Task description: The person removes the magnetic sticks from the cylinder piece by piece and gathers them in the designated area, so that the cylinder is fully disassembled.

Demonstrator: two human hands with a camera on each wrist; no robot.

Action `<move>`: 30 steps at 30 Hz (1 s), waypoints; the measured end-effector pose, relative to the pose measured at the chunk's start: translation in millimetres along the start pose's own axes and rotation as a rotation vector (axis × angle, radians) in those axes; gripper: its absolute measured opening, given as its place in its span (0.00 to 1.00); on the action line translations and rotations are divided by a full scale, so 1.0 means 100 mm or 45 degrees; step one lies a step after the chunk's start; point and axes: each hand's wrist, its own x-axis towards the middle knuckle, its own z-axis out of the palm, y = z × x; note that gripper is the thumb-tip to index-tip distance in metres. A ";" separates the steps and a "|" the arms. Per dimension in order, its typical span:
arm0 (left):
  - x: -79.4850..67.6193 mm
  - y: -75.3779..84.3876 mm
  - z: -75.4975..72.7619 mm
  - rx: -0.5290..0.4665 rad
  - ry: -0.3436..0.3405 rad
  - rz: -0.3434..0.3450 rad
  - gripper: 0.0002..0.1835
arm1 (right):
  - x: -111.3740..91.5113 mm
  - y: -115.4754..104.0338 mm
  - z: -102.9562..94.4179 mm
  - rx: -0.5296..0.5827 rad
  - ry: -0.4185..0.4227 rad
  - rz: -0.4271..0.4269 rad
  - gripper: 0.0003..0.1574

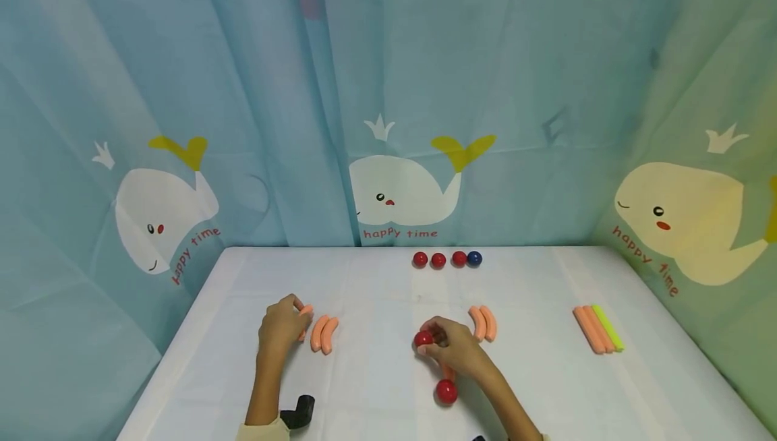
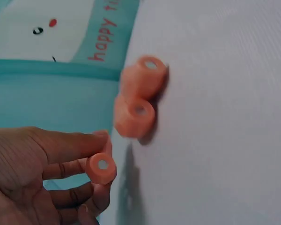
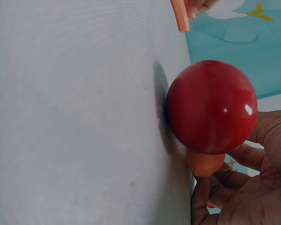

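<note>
My left hand [image 1: 280, 325] pinches a curved orange stick [image 2: 102, 168] with a round metal spot in its end. Two more curved orange sticks [image 1: 324, 334] lie side by side just right of that hand. My right hand [image 1: 456, 348] grips a red ball [image 1: 423, 340] between thumb and fingers. Below these fingers, an orange stick [image 1: 448, 371] reaches a second red ball [image 1: 446, 392]. In the right wrist view this nearer red ball [image 3: 211, 107] touches the stick's end and hides part of it. Another curved orange pair [image 1: 482, 324] lies just beyond the right hand.
Three red balls [image 1: 438, 261] and a blue ball [image 1: 475, 258] line the back edge of the white table [image 1: 376, 394]. Straight orange sticks [image 1: 591, 330] and a yellow-green one [image 1: 608, 328] lie at right. A black object [image 1: 299, 413] is beside the left wrist.
</note>
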 end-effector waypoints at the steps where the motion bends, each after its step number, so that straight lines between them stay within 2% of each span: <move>1: 0.01 -0.02 0.00 0.012 -0.003 -0.010 0.10 | 0.00 0.00 0.00 -0.001 0.004 0.007 0.19; 9: 0.02 -0.10 -0.02 0.047 -0.013 -0.028 0.12 | 0.02 0.00 0.01 -0.008 0.000 0.043 0.19; 19: 0.01 -0.02 -0.01 0.076 -0.057 0.011 0.12 | 0.01 0.01 0.01 0.006 -0.010 0.008 0.20; 30: 0.01 -0.01 0.00 0.088 -0.069 -0.012 0.15 | 0.00 -0.01 0.00 0.000 -0.003 0.005 0.19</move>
